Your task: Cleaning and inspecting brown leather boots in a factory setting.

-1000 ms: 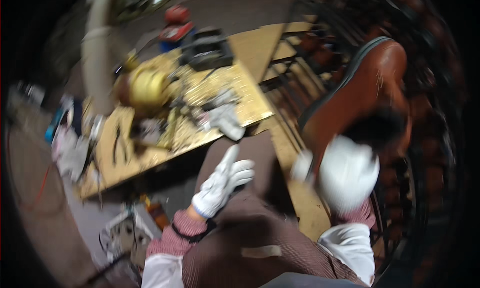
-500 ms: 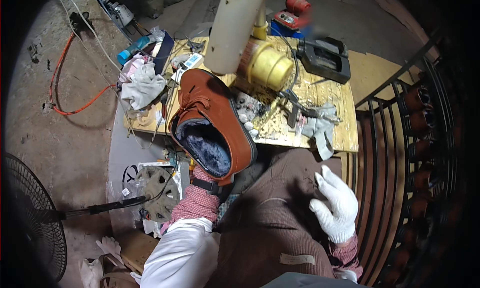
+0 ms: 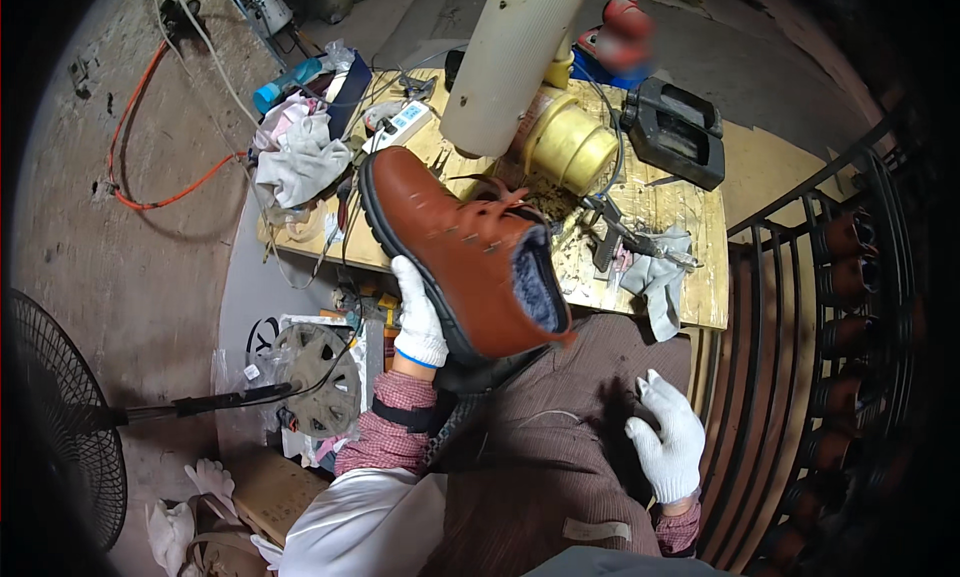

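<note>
A brown leather shoe point(image 3: 455, 247) with laces, a black sole and grey fluffy lining is tilted in front of me, toe toward the far left. My left hand point(image 3: 420, 322), in a white glove, grips it along the sole; some of the fingers are hidden beneath it. Over my right thigh, my right hand point(image 3: 670, 437), also gloved in white, hangs with its fingers apart and nothing in it. Beyond the shoe's toe, a thick pale tube point(image 3: 515, 67) slants down beside a yellow ribbed cylinder point(image 3: 575, 142).
A wooden table point(image 3: 690, 222) carries a black plastic case point(image 3: 675, 132), a grey rag point(image 3: 660, 287), a white power strip point(image 3: 400, 125) and crumpled cloths point(image 3: 300, 162). Metal racks of shoes point(image 3: 850, 277) stand at right. A black fan point(image 3: 70, 427) stands at left.
My left hand has turned the shoe, so its opening now faces right and its sole side left. The gloved left hand has come into sight. My right hand stays nearly where it was.
</note>
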`<state>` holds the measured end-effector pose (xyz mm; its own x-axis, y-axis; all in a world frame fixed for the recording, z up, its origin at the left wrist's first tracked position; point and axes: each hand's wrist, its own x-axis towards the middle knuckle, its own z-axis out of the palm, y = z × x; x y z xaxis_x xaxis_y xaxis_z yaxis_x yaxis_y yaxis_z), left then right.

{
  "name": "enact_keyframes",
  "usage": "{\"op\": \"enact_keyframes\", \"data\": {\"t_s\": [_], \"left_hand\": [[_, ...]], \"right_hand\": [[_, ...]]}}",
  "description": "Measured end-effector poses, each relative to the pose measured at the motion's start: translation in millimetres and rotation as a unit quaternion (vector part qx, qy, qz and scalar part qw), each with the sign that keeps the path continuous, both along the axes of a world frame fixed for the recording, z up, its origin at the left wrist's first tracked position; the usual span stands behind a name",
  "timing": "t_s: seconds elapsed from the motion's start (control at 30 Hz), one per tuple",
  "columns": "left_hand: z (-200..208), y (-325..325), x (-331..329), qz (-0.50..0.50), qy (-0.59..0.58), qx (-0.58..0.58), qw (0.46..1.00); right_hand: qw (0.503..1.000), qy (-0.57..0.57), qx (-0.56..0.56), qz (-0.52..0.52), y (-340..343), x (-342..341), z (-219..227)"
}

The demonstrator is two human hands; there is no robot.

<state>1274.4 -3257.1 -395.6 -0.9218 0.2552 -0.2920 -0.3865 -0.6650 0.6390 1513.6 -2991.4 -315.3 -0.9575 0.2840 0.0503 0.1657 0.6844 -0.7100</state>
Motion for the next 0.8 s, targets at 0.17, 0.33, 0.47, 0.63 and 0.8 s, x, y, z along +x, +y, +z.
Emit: {"op": "enact_keyframes", "data": {"t_s": [0.17, 0.33, 0.47, 0.63, 0.8], "left_hand": [[34.4, 10.2, -4.1, -0.012, 0.034, -0.064, 0.997], [44.0, 18.9, -17.6, 0.010, 0.066, -0.129, 0.989], [50.1, 23.7, -17.3, 0.038, 0.077, -0.138, 0.987], [46.8, 13.5, -23.5, 0.093, 0.114, -0.163, 0.976], [81.6, 24.8, -53.6, 0.247, 0.130, -0.358, 0.891]], "right_hand": [[0.994, 0.067, 0.066, 0.049, 0.7, -16.5, -0.3], [0.995, 0.061, 0.076, 0.033, 2.5, -5.5, -6.9], [0.999, 0.016, 0.037, -0.008, 5.7, 11.2, -23.8], [0.999, 0.010, -0.006, -0.050, 20.2, 20.7, -43.8], [0.999, 0.024, 0.028, -0.031, 35.5, 5.1, -43.0]]}}
